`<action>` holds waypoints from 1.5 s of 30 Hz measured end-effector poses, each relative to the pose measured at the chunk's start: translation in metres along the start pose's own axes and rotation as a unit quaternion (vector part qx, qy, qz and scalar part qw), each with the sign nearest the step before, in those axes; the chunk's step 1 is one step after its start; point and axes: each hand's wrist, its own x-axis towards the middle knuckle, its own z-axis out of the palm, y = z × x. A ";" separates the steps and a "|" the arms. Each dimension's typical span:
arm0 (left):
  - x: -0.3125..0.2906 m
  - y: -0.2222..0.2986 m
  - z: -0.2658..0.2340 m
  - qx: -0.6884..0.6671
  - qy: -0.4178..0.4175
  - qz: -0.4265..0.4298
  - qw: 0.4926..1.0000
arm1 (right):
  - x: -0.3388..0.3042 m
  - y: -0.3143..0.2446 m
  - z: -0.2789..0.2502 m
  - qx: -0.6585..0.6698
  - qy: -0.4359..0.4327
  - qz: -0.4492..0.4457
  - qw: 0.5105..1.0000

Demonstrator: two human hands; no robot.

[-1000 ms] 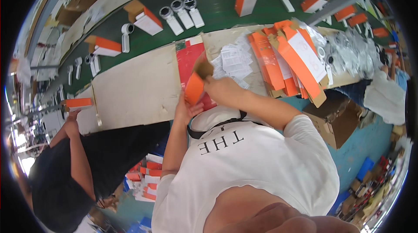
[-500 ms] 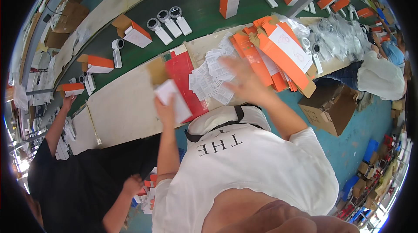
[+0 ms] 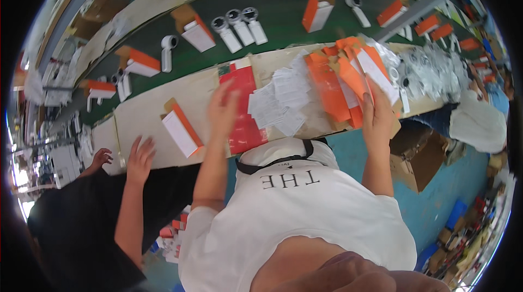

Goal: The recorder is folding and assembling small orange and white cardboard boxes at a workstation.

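My right hand grips a folded-flat orange and white carton at its near edge, on top of the pile of orange flat cartons. Blurred by motion, my left hand is over the red sheet with its fingers apart and nothing in them. Left of it, an orange and white box lies on the table with its brown flap raised. Printed paper leaflets are spread between the red sheet and the carton pile.
Along the green conveyor belt are white handheld devices with round heads and open orange boxes. Clear plastic bags heap at the right. A co-worker's hand is at the left table edge. A brown carton stands on the floor.
My left hand has let go of the box, now lying on the table, and moved right. My right hand has gone from above the leaflets to the carton pile and taken hold of a carton.
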 end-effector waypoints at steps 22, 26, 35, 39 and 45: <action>-0.034 0.027 0.009 -0.292 -0.141 -0.090 0.942 | 0.006 -0.076 0.135 0.406 -0.172 -0.046 0.897; -0.042 0.049 0.013 -0.499 -0.238 -0.116 0.825 | 0.011 -0.078 0.138 0.469 -0.141 0.055 0.870; -0.056 0.017 0.044 -0.215 0.107 0.271 0.932 | 0.000 -0.085 0.165 0.552 -0.170 0.131 0.806; -0.057 0.022 0.034 -0.338 0.099 -0.009 0.936 | 0.001 -0.089 0.151 0.668 -0.223 0.121 0.700; -0.057 0.047 0.038 -0.348 0.029 -0.071 0.935 | 0.004 -0.087 0.132 0.668 -0.256 0.209 0.667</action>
